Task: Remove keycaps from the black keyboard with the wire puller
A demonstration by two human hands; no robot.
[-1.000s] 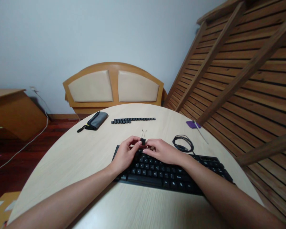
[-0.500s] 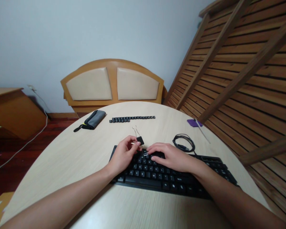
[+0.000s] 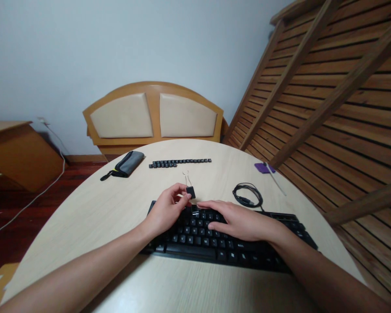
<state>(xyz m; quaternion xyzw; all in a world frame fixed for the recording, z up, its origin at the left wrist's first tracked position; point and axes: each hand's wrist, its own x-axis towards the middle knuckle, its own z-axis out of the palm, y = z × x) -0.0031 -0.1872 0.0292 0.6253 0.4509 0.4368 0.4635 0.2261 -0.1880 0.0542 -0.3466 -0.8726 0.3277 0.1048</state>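
A black keyboard [image 3: 195, 249] lies near the front of the round table, some of its upper left part hidden by my hands. Between thumb and fingers, my left hand [image 3: 168, 208] is closed on a keycap puller [image 3: 190, 191] with a black grip and thin wire loops. One pair of wires points up and away; the other end is down at the keyboard's upper rows, where I cannot make out whether it grips a key. My right hand [image 3: 239, 221] rests palm down over the keyboard's upper middle, thumb and fingers apart, fingertips close to the puller's lower end.
Behind the keyboard, loose keycaps [image 3: 182, 162] stand in two rows. A grey zip pouch [image 3: 129, 164] lies at the left. On the right are a coiled cable [image 3: 247, 194], and a purple item [image 3: 262, 168] with a thin white stick [image 3: 275, 179] across it. Wooden slats [image 3: 329, 108] lean beyond the table's right edge.
The keyboard and its cable have slid a little to the left under my hands. The puller stands slightly more upright in my left hand, and my right hand has shifted slightly.
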